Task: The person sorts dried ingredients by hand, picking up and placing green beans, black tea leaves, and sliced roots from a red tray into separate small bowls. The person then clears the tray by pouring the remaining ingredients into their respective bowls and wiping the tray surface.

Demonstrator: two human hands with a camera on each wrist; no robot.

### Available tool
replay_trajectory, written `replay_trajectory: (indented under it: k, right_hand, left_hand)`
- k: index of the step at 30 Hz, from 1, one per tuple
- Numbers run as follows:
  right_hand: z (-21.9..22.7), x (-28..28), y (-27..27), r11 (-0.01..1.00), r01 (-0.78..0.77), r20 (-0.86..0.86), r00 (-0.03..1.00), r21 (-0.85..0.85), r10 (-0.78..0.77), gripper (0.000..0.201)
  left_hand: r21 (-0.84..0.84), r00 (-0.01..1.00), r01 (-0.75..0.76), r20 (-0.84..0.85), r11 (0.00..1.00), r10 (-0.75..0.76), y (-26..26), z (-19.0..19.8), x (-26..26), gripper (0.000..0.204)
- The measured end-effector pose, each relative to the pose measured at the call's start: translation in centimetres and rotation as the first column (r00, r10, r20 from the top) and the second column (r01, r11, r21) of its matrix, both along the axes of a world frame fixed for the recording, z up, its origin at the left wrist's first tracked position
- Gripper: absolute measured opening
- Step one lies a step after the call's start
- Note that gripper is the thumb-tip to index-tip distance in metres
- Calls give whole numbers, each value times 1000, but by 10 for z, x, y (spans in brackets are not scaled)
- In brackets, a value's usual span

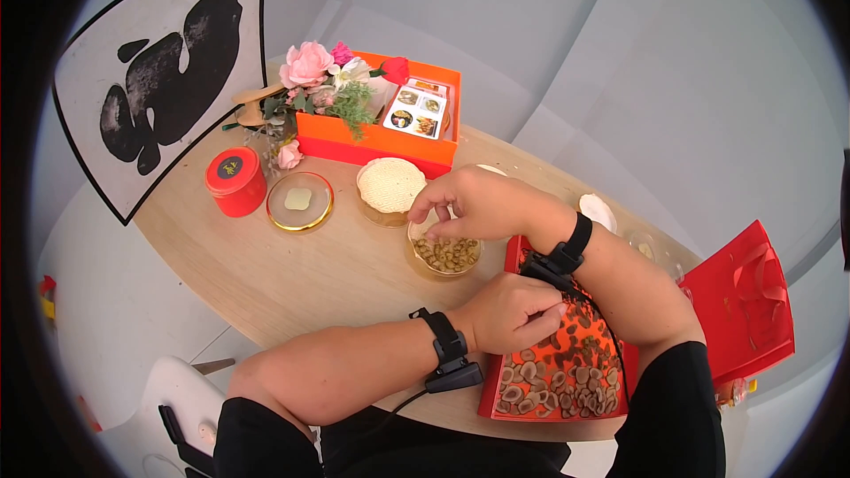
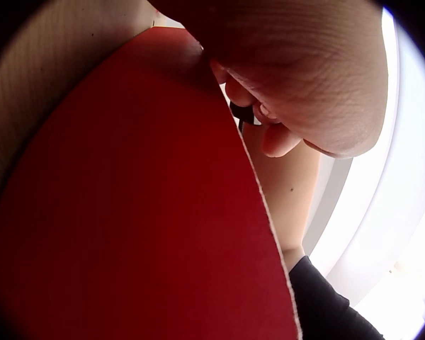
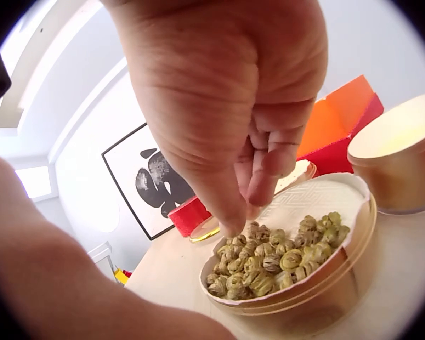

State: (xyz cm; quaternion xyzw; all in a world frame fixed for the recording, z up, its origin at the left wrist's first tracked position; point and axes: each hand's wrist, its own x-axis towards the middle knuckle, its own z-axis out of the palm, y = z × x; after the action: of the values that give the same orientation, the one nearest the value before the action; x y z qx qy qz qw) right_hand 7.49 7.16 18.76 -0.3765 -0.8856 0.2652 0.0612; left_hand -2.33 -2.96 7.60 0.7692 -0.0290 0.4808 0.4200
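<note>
My right hand (image 1: 482,204) reaches over a round tub (image 3: 304,312) of small, dried, curled green-brown pieces (image 3: 273,262). Thumb and fingertips point down at the pieces' edge, slightly apart, with nothing visible between them. A white paper liner (image 3: 333,198) rises inside the tub. Loosely curled, my left hand (image 1: 513,314) is above a red box (image 1: 489,403) of dried, brown-rimmed slices (image 1: 567,385); no object shows in its fingers. The left wrist view has the box's red side (image 2: 142,198) close below that hand (image 2: 312,78).
Behind the tub stands another round tub (image 1: 382,212) with a cream textured top. Left of it are a gold-rimmed lid (image 1: 285,221) and a red canister (image 1: 237,195). An orange-red box (image 1: 376,146), flowers (image 1: 310,62) and a framed print (image 1: 177,80) stand farther back. A red bag (image 1: 744,301) is right.
</note>
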Motion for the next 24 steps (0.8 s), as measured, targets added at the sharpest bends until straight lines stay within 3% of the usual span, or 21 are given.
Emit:
replay_trajectory:
  k: [8,10,11,12,16,19,22,24]
  right_hand:
    - [17,52,-28,989,80,-141,988,123,-63,25]
    - [23,73,-47,978,176,-79,983,114,-168,25]
    - [23,85,-58,978,202,-137,971,48,-194,23]
    - [25,97,-72,966,255,-140,958,33,-248,23]
    - [30,132,-132,913,403,-63,915,65,-400,19]
    - [23,156,-169,911,410,53,910,34,-412,20]
    - [16,172,-205,916,400,146,905,25,-399,24]
    - [18,172,-229,878,479,216,857,4,-468,25]
  left_hand:
    - [-45,1000,12,-8,999,-12,-2,3,-2,30]
    - [-5,999,-27,-17,1000,27,1,3,-4,30]
    - [36,997,-71,-17,997,72,0,2,-3,30]
    - [-31,997,-56,-46,998,54,0,0,-4,30]
    - [-129,998,-40,-50,991,34,-3,5,-5,29]
    - [-159,996,-66,-72,985,55,0,5,-6,31]
    - [-112,992,-102,-80,988,93,0,6,-4,47]
    - [-129,988,-110,-118,985,95,0,6,-5,48]
